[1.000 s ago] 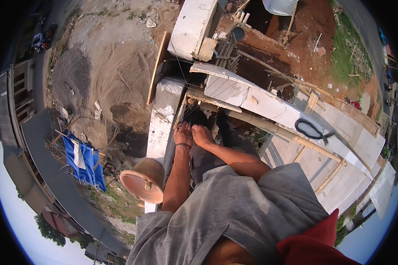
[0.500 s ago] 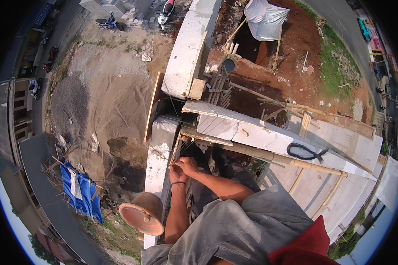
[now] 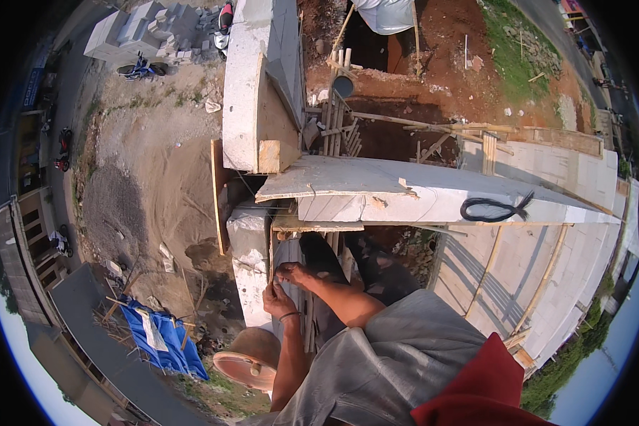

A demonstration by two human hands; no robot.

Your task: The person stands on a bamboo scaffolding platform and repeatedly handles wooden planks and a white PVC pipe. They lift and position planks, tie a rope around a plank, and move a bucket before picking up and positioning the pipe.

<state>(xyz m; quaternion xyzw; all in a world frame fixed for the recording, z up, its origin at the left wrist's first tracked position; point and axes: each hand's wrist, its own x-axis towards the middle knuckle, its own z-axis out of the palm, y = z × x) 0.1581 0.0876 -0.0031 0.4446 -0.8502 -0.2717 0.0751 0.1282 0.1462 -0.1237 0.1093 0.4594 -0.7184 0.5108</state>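
My left hand [image 3: 280, 300] is closed, its fingertips raised beside the edge of a narrow wooden board [image 3: 270, 248] along the white block wall [image 3: 247, 273]. Just above and to its right, my right hand [image 3: 297, 275] is closed too, its fingers nearly meeting the left ones. Whatever lies between the fingers is too small to make out. By my left forearm, a dusty reddish-brown bucket [image 3: 245, 363] rests on the wall, its mouth facing the lower left. A coil of black wire [image 3: 495, 207] lies on the wall to the right.
A gap with boards around it parts the wall tops ahead; a plank [image 3: 219, 199] stands at its left. Bamboo poles [image 3: 433, 126] cross a dug pit beyond. Far below on the left are a sand heap [image 3: 167, 206] and a blue tarp [image 3: 165, 339].
The view has shifted and turned, so the walls and ground sit differently. My hands have moved slightly apart, the left now lower than the right.
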